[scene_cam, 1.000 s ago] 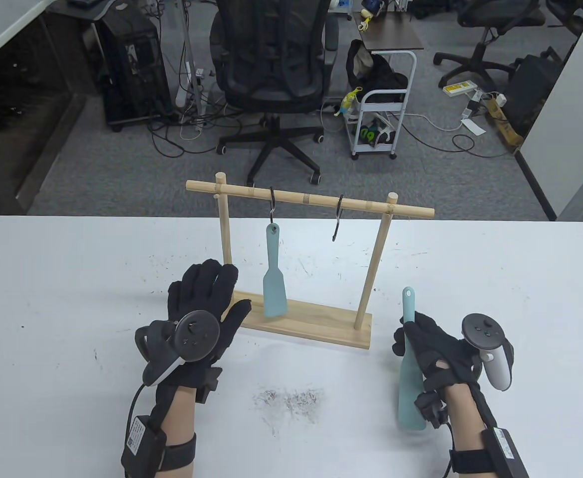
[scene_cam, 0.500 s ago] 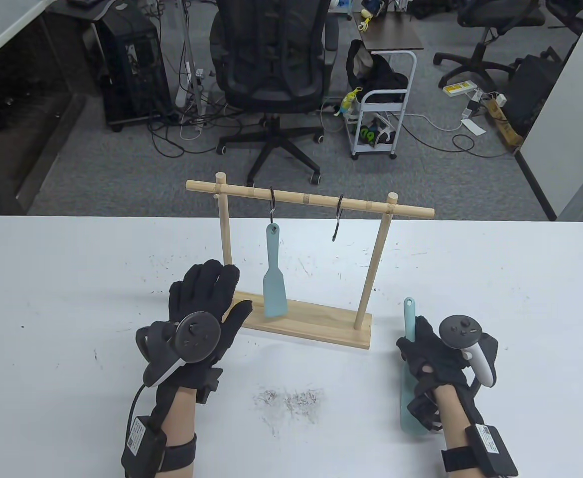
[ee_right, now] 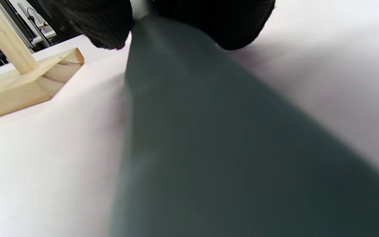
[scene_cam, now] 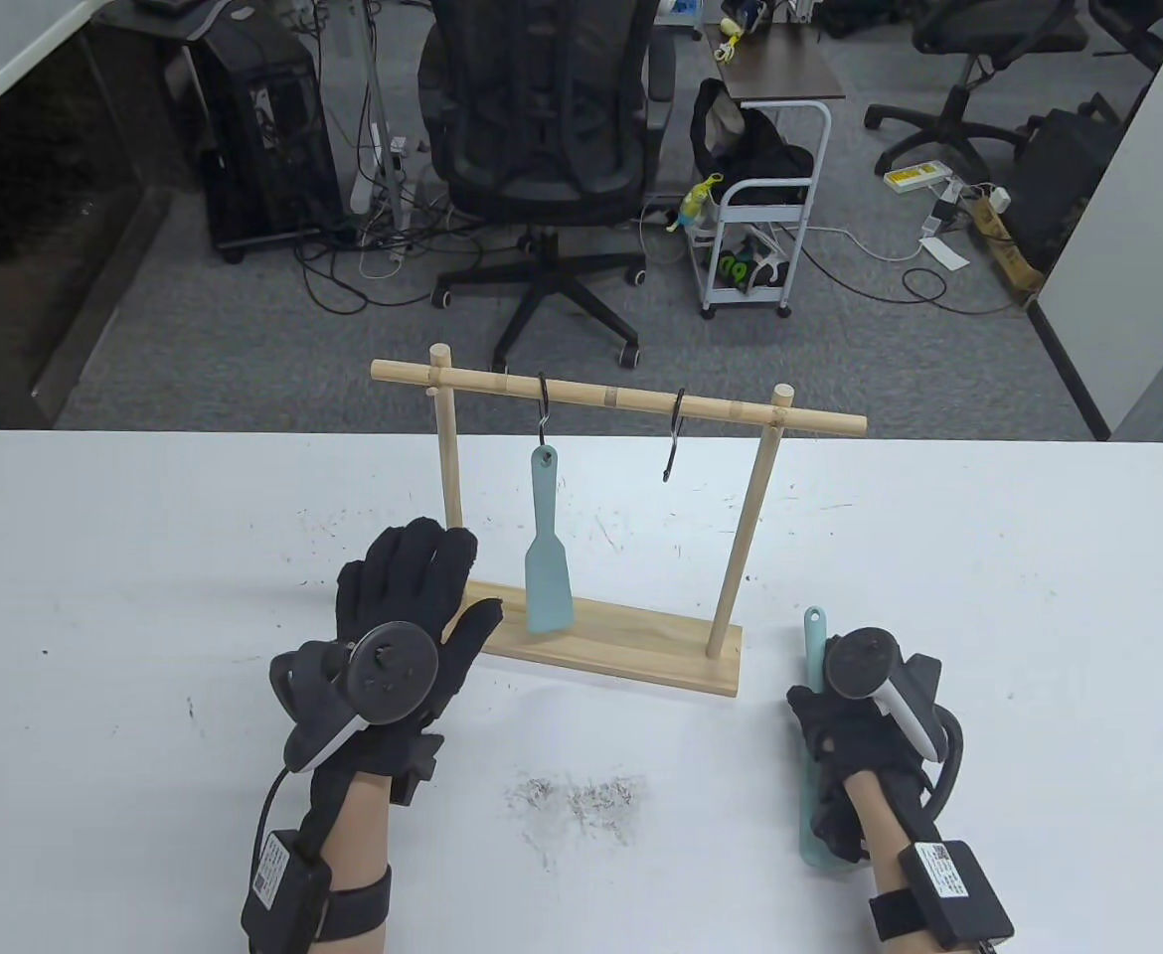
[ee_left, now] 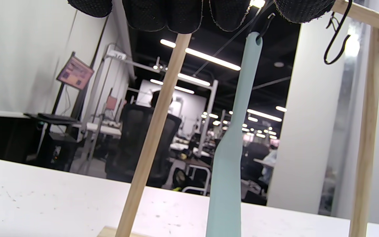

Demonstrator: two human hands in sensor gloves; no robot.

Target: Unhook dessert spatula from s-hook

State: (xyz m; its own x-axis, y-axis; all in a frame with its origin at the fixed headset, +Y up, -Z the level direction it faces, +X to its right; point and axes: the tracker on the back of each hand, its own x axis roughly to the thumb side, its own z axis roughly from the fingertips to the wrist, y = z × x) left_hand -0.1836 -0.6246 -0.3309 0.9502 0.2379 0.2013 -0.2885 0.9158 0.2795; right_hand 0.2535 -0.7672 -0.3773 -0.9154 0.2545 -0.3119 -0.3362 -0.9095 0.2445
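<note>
A wooden rack (scene_cam: pixel 611 644) stands mid-table with two black s-hooks on its top bar. The left s-hook (scene_cam: pixel 544 409) carries a teal dessert spatula (scene_cam: pixel 546 571), also seen in the left wrist view (ee_left: pixel 229 158). The right s-hook (scene_cam: pixel 675 435) hangs empty (ee_left: pixel 336 36). My right hand (scene_cam: pixel 845 735) grips a second teal spatula (scene_cam: pixel 813 636) low on the table, right of the rack base; its blade fills the right wrist view (ee_right: pixel 209 148). My left hand (scene_cam: pixel 413 596) is open with fingers spread, resting at the rack's left base end.
The white table (scene_cam: pixel 144 596) has dark scuff marks near the front middle (scene_cam: pixel 577 795). Beyond the far edge stand an office chair (scene_cam: pixel 547 149) and a small white cart (scene_cam: pixel 760 229).
My right hand has lowered the spatula toward the table and drawn it back toward me, rolling palm-down over it. My left hand and the hanging spatula have not moved.
</note>
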